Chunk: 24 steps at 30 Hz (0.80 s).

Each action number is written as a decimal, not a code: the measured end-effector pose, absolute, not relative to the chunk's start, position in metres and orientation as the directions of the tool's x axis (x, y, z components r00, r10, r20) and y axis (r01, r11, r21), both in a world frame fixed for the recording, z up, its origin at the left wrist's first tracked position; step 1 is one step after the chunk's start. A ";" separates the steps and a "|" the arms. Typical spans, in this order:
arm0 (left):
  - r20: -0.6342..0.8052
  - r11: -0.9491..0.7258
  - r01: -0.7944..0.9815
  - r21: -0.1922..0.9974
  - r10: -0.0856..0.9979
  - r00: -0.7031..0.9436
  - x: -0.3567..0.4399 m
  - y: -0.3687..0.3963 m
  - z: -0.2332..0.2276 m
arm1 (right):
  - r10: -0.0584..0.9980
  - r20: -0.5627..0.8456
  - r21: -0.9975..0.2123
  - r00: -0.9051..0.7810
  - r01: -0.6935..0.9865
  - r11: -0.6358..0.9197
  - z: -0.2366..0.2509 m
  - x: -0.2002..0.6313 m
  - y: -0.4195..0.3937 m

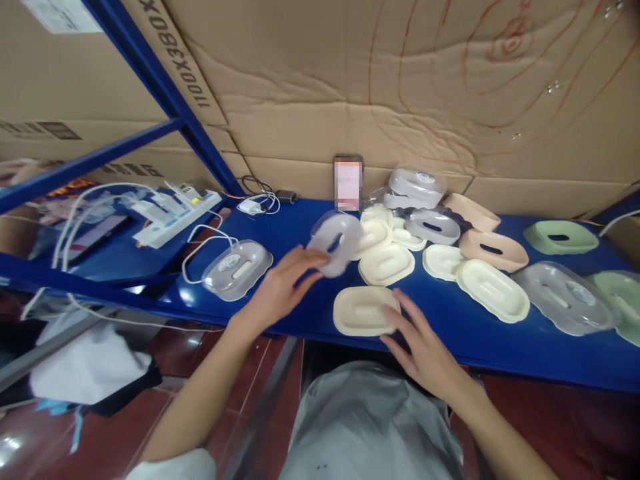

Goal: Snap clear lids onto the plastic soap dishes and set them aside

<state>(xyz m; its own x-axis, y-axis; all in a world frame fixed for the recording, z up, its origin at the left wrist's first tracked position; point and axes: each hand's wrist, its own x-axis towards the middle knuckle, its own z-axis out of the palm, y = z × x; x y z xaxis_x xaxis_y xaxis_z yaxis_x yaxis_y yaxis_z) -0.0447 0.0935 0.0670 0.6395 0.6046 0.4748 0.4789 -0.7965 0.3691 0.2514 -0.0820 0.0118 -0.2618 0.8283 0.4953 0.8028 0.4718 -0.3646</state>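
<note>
My left hand (287, 283) pinches the near edge of a translucent grey oval cover (345, 235) with a slot in its middle, raised and tilted above the blue table. Right in front of me, a cream oval tray (361, 312) lies flat on the tabletop. The fingers and thumb of my right hand (417, 337) span the tray's right end, gripping it. Beyond it lie another cream tray (387, 265) and several more cream pieces, partly hidden by the raised cover. Two overlapping cream trays (493, 290) rest to the right.
Clear covers (417, 187), peach slotted shells (494, 251) and a green slotted shell (560, 238) lie at the back and right. A phone (349, 183) leans against cardboard. To the left are a finished-looking covered piece (237, 270), a power strip (175, 217), cables and a blue frame post (210, 153).
</note>
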 end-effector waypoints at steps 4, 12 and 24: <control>0.449 -0.848 0.170 0.502 0.424 0.787 -0.041 0.049 0.056 | 0.787 0.574 -0.279 -0.226 0.850 0.447 0.017 0.260 -0.078; 0.508 -0.892 0.191 0.410 0.397 0.764 -0.022 0.032 0.027 | 0.792 0.484 -0.181 -0.373 0.843 0.507 0.018 0.265 -0.077; 0.289 -0.622 0.682 0.384 0.783 0.551 -0.003 0.113 0.065 | 0.814 0.465 -0.165 -0.348 0.869 0.466 0.015 0.261 -0.082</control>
